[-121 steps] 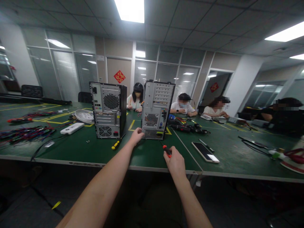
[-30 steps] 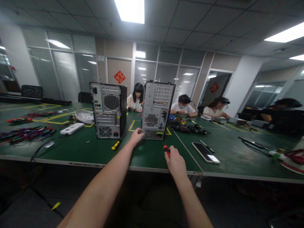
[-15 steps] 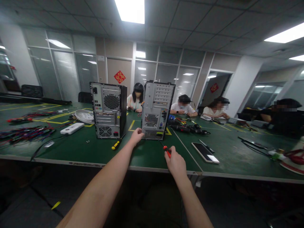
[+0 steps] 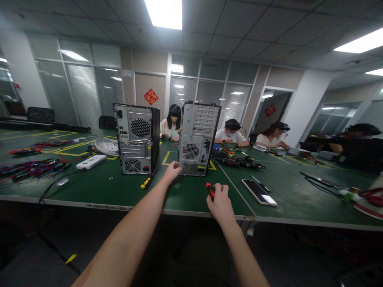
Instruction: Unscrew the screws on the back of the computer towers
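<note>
In the head view, a grey desktop computer case [image 4: 188, 123] stands upright on the green table, its back panel with vents and ports facing me. My left hand [image 4: 172, 172] is at its lower left corner, fingers curled against the edge; the fingertips are partly hidden. A red and black screwdriver [image 4: 210, 189] is between the thumb and fingers of my right hand [image 4: 222, 202], close to the table. Its shaft points away from me toward the foot of the case. Left of that case stands a second computer case [image 4: 133, 153], also upright, with a yellow and black screwdriver [image 4: 146, 182] lying before it.
A phone [image 4: 259, 192] lies to the right. On the left are a white power bank-like device [image 4: 91, 161], a white basket [image 4: 106, 146] and tangled wires [image 4: 36, 167]. Black cables and tools [image 4: 239, 161] lie right of the case. Several people sit across the table.
The fingers of my right hand have lifted and spread a little around the screwdriver handle. My left hand and both computer cases have stayed put.
</note>
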{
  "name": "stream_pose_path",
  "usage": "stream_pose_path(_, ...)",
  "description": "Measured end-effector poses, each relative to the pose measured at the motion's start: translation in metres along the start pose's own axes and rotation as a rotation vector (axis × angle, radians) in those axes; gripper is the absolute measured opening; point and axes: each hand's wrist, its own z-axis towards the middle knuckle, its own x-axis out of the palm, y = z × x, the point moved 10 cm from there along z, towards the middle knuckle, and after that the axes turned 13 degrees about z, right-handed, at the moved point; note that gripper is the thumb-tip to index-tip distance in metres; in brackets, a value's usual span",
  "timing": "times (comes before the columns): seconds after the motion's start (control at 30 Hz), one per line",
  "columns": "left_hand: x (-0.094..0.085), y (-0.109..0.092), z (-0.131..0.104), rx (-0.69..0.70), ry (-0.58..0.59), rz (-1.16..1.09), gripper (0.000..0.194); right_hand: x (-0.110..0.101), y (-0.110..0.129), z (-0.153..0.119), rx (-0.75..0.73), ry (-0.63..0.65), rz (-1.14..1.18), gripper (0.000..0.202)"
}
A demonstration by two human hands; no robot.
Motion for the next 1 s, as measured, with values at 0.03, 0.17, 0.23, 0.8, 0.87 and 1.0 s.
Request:
stream_pose_path(0.03, -0.0001, 0.0000, -0.0002, -0.001, 0.003, 0.004, 0.015, 0.0003, 0.0012, -0.0002, -0.005, 0.008, -0.006, 0.027)
stream_pose_path(0.17, -0.0007, -0.0010, -0.0012, -0.001, 0.007, 0.015, 0.014, 0.0035, 0.0048, 0.0001, -0.052, 0.038, -0.029, 0.026)
stream_pose_path(0.23, -0.0011, -0.0011, -0.0008, 0.006, -0.002, 0.010, 0.014, 0.0041, 0.0060, 0.0004, -0.079, 0.034, -0.030, 0.025)
stream_pose_path(0.8, -0.0015, -0.0007, -0.0016, -0.002, -0.015, 0.009, 0.014, 0.0080, 0.0024, -0.0004, -0.064, 0.078, -0.111, 0.016)
stream_pose_path(0.87, -0.0011, -0.0005, -0.0013, -0.005, -0.012, 0.005, 0.014, 0.0076, 0.0007, -0.0001, -0.059, 0.067, -0.102, 0.014)
stream_pose_path(1.0, -0.0011, -0.0013, -0.0010, 0.005, -0.009, -0.005, 0.014, 0.0061, -0.0018, 0.0000, -0.025, 0.064, -0.087, 0.013)
